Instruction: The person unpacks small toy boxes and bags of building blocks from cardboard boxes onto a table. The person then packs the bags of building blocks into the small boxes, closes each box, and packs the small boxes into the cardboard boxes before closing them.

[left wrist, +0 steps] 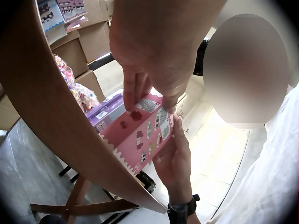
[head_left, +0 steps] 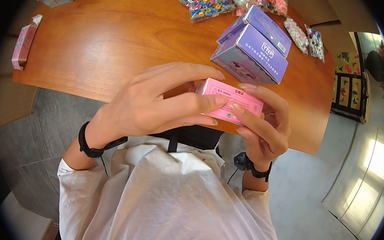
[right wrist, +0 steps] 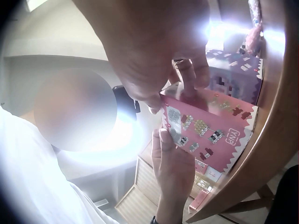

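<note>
Box (head_left: 243, 99), pink, held in both hands at the near edge of the table (head_left: 117, 37), in front of the wearer's body. Its upward panel in the head view bears printed text; whether its underside touches the wood cannot be told. Left hand (head_left: 155, 99): the fingers are bent over the box from its left end, narrowly set, gripping it, with one fingertip on the printed panel. Right hand (head_left: 268, 121): the fingers are curled about the opposite end, likewise gripping, one fingertip lying on the panel near that of the left hand. Both wrist views show the sides of the box, printed with small brick models and a scalloped white border; the right wrist view also shows the letters YNP.

Just beyond the box stand two purple cartons, close together: the front carton (head_left: 255, 57), marked YNP, and the rear carton (head_left: 271, 29). Farther back lie clear bags (head_left: 208, 5) of coloured bricks, with two smaller packets (head_left: 295, 34) to the right of the cartons. At the table's left edge, well apart from the hands, is a slim pink case (head_left: 24, 43) with a raised flap. Each wrist wears a black strap (head_left: 91, 144); the shirt (head_left: 172, 199) is white.
</note>
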Demonstrator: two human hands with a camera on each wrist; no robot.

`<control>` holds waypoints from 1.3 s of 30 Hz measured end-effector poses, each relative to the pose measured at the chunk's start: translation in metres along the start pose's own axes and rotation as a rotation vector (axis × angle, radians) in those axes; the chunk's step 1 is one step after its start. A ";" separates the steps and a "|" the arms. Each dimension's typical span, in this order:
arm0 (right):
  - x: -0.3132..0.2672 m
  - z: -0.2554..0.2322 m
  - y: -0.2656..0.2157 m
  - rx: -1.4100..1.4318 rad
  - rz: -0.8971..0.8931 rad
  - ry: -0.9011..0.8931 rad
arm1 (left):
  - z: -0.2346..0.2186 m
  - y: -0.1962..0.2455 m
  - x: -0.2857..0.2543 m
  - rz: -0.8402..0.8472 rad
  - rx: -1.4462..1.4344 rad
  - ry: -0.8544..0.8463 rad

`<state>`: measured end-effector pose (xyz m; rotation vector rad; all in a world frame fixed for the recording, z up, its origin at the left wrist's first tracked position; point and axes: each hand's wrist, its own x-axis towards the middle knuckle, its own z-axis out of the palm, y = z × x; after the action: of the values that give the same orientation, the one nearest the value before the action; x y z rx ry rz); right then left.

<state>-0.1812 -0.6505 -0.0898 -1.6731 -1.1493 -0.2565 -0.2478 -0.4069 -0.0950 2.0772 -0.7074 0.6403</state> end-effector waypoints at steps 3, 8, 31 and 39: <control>-0.001 0.000 -0.001 -0.109 -0.036 -0.047 | -0.001 -0.006 -0.001 0.149 0.146 -0.003; 0.001 0.005 0.000 -0.216 -0.068 -0.002 | -0.034 0.004 0.020 0.096 0.123 -0.084; -0.013 -0.018 -0.010 -0.466 0.021 0.210 | -0.239 -0.189 0.127 -0.165 0.951 -0.168; 0.011 -0.122 0.033 -0.615 0.297 0.559 | -0.206 -0.081 0.093 -0.403 0.568 0.168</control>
<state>-0.1073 -0.7454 -0.0499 -2.0823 -0.4045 -0.8903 -0.1657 -0.2195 0.0298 2.5402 0.0125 0.8328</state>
